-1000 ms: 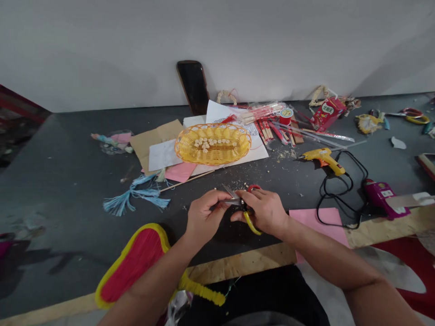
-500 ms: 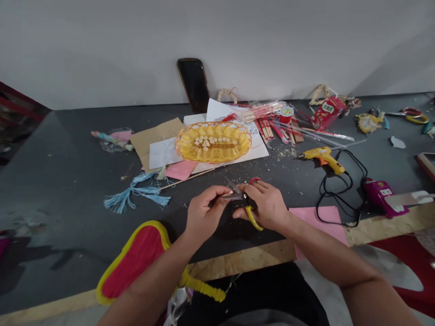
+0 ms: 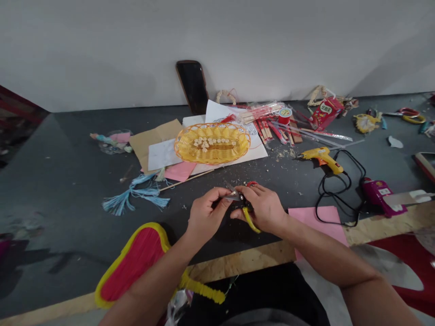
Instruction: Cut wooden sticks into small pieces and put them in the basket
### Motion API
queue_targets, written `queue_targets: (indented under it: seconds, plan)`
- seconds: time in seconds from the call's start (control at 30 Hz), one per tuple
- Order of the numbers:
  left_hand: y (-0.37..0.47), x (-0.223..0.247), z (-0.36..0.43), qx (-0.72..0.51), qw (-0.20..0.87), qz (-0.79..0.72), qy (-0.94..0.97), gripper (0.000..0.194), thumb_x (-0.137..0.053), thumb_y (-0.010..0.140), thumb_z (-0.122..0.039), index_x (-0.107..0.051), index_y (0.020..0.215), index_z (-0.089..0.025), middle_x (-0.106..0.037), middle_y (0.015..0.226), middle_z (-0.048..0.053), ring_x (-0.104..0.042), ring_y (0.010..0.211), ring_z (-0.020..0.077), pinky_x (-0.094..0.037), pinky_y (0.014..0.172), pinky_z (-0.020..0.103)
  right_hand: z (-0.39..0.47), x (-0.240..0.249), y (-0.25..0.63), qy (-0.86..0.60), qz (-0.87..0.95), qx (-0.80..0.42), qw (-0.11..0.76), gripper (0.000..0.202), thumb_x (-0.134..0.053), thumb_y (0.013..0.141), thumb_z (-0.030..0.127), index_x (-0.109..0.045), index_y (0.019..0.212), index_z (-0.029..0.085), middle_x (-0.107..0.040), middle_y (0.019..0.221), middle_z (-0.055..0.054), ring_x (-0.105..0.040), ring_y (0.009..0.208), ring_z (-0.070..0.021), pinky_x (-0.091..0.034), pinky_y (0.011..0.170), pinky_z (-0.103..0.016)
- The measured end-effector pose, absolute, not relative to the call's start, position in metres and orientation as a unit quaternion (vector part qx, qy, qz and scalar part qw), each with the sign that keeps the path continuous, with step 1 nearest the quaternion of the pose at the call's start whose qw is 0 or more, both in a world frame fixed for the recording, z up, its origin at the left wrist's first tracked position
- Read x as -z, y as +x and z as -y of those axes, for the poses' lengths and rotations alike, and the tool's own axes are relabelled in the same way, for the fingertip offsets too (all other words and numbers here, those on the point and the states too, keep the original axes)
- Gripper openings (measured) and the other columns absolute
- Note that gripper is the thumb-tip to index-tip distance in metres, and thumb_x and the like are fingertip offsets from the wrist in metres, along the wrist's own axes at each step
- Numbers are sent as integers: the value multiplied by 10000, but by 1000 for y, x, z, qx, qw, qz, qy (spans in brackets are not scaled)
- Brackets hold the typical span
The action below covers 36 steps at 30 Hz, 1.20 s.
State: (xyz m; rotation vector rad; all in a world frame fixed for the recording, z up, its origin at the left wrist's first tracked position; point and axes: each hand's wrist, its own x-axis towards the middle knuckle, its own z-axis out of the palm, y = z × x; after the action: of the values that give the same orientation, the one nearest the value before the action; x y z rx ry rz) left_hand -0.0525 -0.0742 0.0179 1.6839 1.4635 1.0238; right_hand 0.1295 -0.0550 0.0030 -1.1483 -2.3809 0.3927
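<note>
Over the table's front part, my right hand is wrapped round the red and yellow handles of a pair of scissors. The scissor blades point left, slightly apart, towards my left fingertips. My left hand is closed in a pinch of thumb and forefinger right at the blades. A tiny pale piece seems to sit between those fingertips, too small to name. Beyond both hands stands a yellow woven basket with small cream flower-like pieces in it.
A yellow glue gun with a black cord lies to the right, near a purple carton. Blue tassels and a thin stick lie left. A red fan-like shape with yellow edging is under my left forearm. A phone leans on the wall.
The scissor blades have closed somewhat and my right hand has shifted slightly left. My left hand still pinches at the blades. The whole view has moved a little.
</note>
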Motion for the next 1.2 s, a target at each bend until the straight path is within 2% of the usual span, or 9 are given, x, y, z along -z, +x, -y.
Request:
queue_targets:
  seconds: [0.2, 0.47, 0.63, 0.77, 1.03, 1.2]
  plan:
    - [-50, -20, 75, -391, 316, -565, 655, 140, -552, 850, -274, -656, 824, -184, -728, 740, 15, -669, 653, 143, -513, 609, 223, 56, -1, 128, -419, 872, -128, 217, 615, -553, 821, 641, -554, 1185, 146, -704, 966, -119, -649, 951, -252, -503, 839, -349]
    - [-45, -18, 81, -418, 269, -574, 651, 111, -557, 833, -215, -635, 759, -189, -703, 663, -10, -644, 565, 120, -486, 537, 197, 60, 6, 121, -422, 880, -74, 204, 591, -478, 867, 641, -594, 1140, 130, -721, 883, -119, -671, 783, -236, -496, 716, -319]
    - [-45, -20, 82, -414, 266, -566, 661, 126, -547, 835, -198, -638, 749, -189, -707, 667, -10, -653, 579, 122, -486, 543, 197, 64, 3, 121, -422, 885, -67, 184, 559, -451, 900, 604, -589, 1152, 126, -723, 835, -108, -674, 736, -226, -476, 650, -296]
    - [-46, -18, 81, -412, 258, -561, 670, 143, -544, 842, -207, -646, 744, -187, -720, 693, 0, -668, 609, 129, -491, 560, 199, 64, 2, 123, -430, 885, -69, 165, 478, -431, 928, 561, -611, 1080, 145, -716, 776, -82, -669, 692, -209, -452, 614, -280]
    - [-47, -25, 80, -394, 294, -557, 669, 143, -533, 842, -198, -642, 752, -179, -702, 648, -15, -651, 571, 114, -457, 537, 178, 59, 1, 123, -418, 884, -49, 205, 598, -459, 851, 681, -608, 1064, 143, -703, 814, -98, -652, 760, -231, -455, 681, -312]
    - [-49, -27, 78, -379, 334, -551, 665, 136, -540, 815, -165, -640, 723, -175, -686, 619, -26, -627, 547, 104, -440, 519, 165, 59, 1, 123, -407, 885, -50, 220, 589, -438, 865, 673, -613, 1048, 141, -706, 820, -94, -656, 743, -235, -458, 682, -322]
